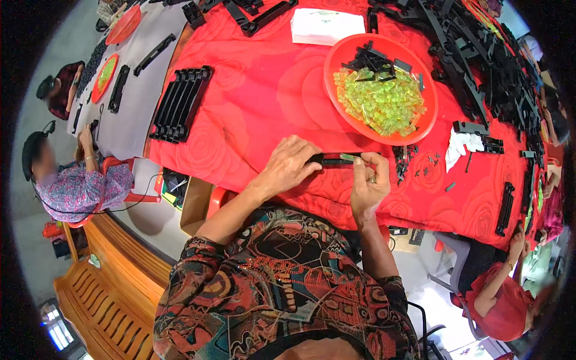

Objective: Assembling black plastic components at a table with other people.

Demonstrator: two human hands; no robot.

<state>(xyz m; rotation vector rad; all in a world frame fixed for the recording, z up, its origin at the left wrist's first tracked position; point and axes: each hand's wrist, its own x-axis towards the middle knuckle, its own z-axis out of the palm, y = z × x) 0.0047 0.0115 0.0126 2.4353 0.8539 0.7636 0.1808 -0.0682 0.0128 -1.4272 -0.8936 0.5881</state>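
A black plastic strip (330, 161) lies across the front of the red-covered table, its left end gripped by my left hand (286, 166) between thumb and fingers. At its right part, my right hand (368, 185) pinches a small translucent yellow-green piece (348, 157) against the strip; whether the piece is seated in it is too small to tell. Beyond my right hand stands a red basin (329, 81) with many yellow-green pieces (383, 105) and a pile of black parts (371, 59) on top. Small black bits (402, 167) are scattered just right of my right hand.
Several black bars (182, 104) lie side by side at the left table edge. A white box (327, 27) sits behind the basin. Black parts (474, 66) heap up at the right, near a white cloth (461, 146). Other people sit at both sides; a wooden bench (111, 276) is lower left.
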